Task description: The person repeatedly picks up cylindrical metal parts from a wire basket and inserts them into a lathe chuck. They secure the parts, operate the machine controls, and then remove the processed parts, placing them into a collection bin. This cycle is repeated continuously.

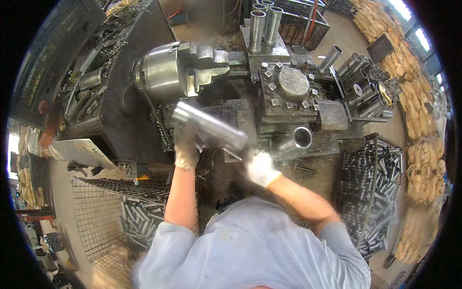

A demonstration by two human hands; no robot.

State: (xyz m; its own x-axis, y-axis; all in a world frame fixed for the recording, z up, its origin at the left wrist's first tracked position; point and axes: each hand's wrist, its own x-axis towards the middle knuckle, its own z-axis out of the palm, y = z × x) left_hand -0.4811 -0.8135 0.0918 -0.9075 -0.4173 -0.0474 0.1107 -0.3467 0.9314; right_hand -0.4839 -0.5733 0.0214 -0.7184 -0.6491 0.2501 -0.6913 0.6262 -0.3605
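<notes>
A shiny metal tube [211, 126] is held slantwise in front of the lathe, its left end higher than its right and its outline smeared by motion. My left hand [186, 147], in a work glove with a darkened palm side, is closed around the tube's left part from below. At the tube's lower right end, my gloved right hand [260, 166] has its fingers curled in. A thin bright strip [232, 154] runs beside those fingers; blur hides what it is and whether the hand grips it or the tube.
The lathe chuck [166, 72] with stepped jaws lies beyond my left hand. A bolted tool post [288, 89] stands right of it, with a short tube [299, 139] nearer me. Upright tubes [257, 31] stand behind. Wire bins [96, 216] of metal pieces flank me.
</notes>
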